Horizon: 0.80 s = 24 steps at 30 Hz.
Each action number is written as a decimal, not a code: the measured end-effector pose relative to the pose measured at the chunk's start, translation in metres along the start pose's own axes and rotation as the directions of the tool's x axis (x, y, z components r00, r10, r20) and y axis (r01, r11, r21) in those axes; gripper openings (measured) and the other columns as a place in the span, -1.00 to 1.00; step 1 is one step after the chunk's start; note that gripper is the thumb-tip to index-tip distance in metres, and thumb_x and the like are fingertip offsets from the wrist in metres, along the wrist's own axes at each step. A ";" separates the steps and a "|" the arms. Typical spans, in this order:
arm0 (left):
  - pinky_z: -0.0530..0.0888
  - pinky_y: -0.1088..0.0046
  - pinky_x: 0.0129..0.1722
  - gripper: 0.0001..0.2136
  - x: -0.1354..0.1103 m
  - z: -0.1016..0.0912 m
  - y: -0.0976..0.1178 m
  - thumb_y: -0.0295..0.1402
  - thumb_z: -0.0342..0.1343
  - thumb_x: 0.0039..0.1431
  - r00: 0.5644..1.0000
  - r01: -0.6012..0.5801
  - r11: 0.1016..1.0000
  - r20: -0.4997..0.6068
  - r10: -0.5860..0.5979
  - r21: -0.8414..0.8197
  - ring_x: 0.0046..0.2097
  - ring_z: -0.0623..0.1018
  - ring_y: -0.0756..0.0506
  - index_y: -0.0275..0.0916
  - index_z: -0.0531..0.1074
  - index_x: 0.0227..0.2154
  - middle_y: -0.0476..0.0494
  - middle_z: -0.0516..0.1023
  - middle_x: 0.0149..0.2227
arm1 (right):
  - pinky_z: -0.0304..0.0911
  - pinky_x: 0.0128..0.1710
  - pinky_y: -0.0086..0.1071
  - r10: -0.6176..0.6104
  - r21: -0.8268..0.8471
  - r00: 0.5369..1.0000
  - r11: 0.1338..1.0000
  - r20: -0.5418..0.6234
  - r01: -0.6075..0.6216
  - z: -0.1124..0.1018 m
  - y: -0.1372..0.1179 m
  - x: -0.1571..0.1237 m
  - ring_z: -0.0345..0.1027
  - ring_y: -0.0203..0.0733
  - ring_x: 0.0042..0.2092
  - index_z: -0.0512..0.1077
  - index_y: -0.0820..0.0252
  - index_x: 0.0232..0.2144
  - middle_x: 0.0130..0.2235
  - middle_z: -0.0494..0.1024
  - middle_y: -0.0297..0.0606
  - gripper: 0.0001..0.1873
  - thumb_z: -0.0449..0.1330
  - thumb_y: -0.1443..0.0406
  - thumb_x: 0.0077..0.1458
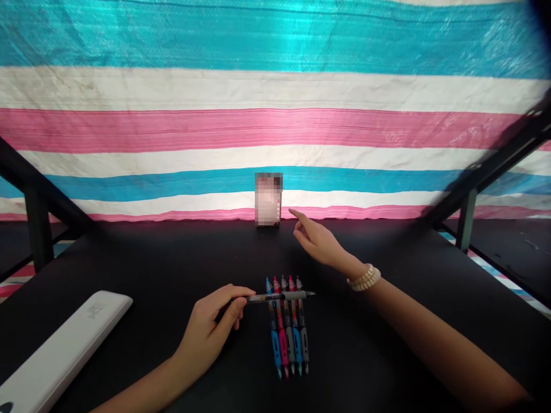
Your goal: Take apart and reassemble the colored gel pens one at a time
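Note:
My left hand (pixel 210 332) pinches the end of a grey-gripped pen (pixel 282 296) and holds it level, crosswise over a row of several pens (pixel 289 330) in blue, pink and grey lying side by side on the black table (pixel 150 264). My right hand (pixel 316 241) reaches forward with the index finger stretched out toward a small upright device (pixel 268 199) at the table's far edge, its fingertip just short of the device. A beaded bracelet (pixel 364 277) sits on my right wrist.
A long white flat case (pixel 60 350) lies at the near left of the table. A striped blue, white and pink tarpaulin (pixel 275 115) hangs behind. Black frame bars (pixel 38 201) slant down at left and right.

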<state>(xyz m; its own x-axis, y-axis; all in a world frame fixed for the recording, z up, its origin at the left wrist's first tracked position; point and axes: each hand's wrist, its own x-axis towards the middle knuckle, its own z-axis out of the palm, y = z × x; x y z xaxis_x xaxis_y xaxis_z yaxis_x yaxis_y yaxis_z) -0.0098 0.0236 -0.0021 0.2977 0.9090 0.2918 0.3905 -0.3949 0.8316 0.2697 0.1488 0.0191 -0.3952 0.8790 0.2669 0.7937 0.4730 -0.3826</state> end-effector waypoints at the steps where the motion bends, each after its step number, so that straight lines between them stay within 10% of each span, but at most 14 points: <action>1: 0.40 0.56 -0.44 -0.78 0.001 0.000 0.001 -0.34 -0.02 0.39 1.000 -0.005 1.000 -0.004 0.005 0.004 -0.52 0.49 0.02 -0.19 0.55 -0.17 0.05 0.44 -0.50 | 0.31 -0.21 -0.27 -0.005 0.045 1.000 0.999 0.007 0.005 0.000 -0.002 -0.008 0.42 -0.08 -0.23 0.02 0.21 0.37 -0.16 0.54 -0.16 -0.40 -0.04 0.38 0.32; 8: 0.40 0.58 -0.47 -0.79 0.001 0.001 0.003 -0.35 0.00 0.38 0.998 -0.045 0.998 -0.030 0.046 0.037 -0.55 0.48 0.04 -0.19 0.56 -0.18 0.08 0.43 -0.53 | 0.30 -0.26 -0.36 -0.013 0.332 0.996 0.943 0.083 -0.015 -0.010 -0.026 -0.050 0.42 -0.18 -0.30 0.52 0.26 -0.09 -0.29 0.58 -0.20 -0.56 -0.13 0.23 0.44; 14: 0.42 0.59 -0.47 -0.80 -0.002 0.001 0.003 -0.37 0.02 0.37 0.997 -0.064 0.997 -0.037 0.066 0.038 -0.54 0.49 0.05 -0.19 0.56 -0.17 0.06 0.45 -0.51 | 0.10 -0.46 -0.45 0.007 0.590 0.945 0.780 0.328 -0.211 -0.021 -0.049 -0.090 0.19 -0.31 -0.45 0.44 0.24 -0.49 -0.48 0.42 -0.34 -0.43 -0.07 0.03 0.43; 24: 0.46 0.57 -0.56 -0.80 0.001 0.003 0.015 -0.29 0.10 0.27 0.981 0.191 0.973 -0.007 -0.194 -0.131 -0.59 0.51 0.01 -0.22 0.61 -0.25 0.03 0.51 -0.58 | 0.17 -0.40 -0.42 0.266 0.704 0.943 0.631 0.198 -0.325 -0.003 -0.060 -0.116 0.27 -0.24 -0.37 0.48 0.18 -0.34 -0.41 0.45 -0.33 -0.72 0.30 0.08 0.18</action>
<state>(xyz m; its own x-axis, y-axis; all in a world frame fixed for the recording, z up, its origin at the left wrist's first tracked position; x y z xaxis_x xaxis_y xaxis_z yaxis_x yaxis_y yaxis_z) -0.0011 0.0183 0.0094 0.2099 0.9693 0.1283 0.3223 -0.1925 0.9268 0.2695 0.0180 0.0136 -0.2534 0.9671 -0.0249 0.3035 0.0550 -0.9513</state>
